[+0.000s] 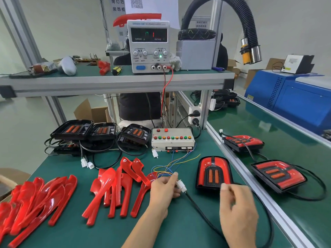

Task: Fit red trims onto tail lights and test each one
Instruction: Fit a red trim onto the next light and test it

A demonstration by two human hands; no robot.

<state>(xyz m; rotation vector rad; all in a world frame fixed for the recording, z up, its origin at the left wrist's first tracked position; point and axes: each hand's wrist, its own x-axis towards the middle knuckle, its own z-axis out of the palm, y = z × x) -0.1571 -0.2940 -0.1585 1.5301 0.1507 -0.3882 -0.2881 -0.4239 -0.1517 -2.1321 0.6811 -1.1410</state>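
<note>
A factory assembly station: a green-matted bench (pixel 125 230) strewn with red trims (pixel 114 190), a power supply (pixel 149 46) on the far shelf, a test box (pixel 172 139), and a conveyor (pixel 286 140) at right.

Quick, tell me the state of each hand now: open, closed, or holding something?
Left hand: pinches the small white plastic connector joined to the black cable.
Right hand: fingers loosely curled, holds nothing, slightly blurred.

Glossy red plastic trims (pixel 114 190) lie on my matt green counter (pixel 179 230). The tail light (pixel 213 173) near my right shows shiny red plastic in a black frame. Far shelf rails (pixel 116 85) look like brushed metal.
</note>
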